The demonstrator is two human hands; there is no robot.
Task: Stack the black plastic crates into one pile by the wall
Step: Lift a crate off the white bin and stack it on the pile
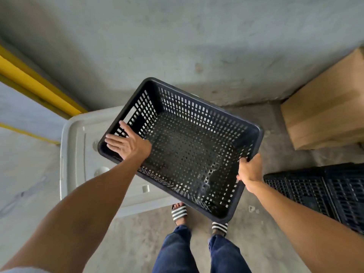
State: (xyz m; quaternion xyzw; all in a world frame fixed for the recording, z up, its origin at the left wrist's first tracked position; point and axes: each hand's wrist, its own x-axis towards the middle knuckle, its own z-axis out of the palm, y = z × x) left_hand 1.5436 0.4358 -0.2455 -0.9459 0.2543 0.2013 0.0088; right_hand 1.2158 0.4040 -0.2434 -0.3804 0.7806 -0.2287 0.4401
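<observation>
a black plastic crate (189, 150) is held up in the air in front of the person, open side up and tilted, its far corner pointing toward the grey concrete wall (177, 36). the right hand (249, 171) grips the crate's near right rim, fingers curled over the edge. the left hand (128, 143) lies on the left rim with its fingers nearly straight and spread across the edge, the thumb reaching along the inside of the perforated side; it presses on the rim rather than clutching it. the crate has nothing in it, and the floor shows through the holes in its bottom.

below and to the left of the crate a white plastic tub (78, 154) stands on the concrete floor (137, 233), partly hidden by the crate and the left forearm. to the right, low in the view, is a pile of more black crates (325, 192), near a brown cardboard box (331, 107) that stands against the wall. a yellow frame (33, 79) runs along the left. the person's feet in striped sandals (179, 212) stand just under the crate's near corner.
</observation>
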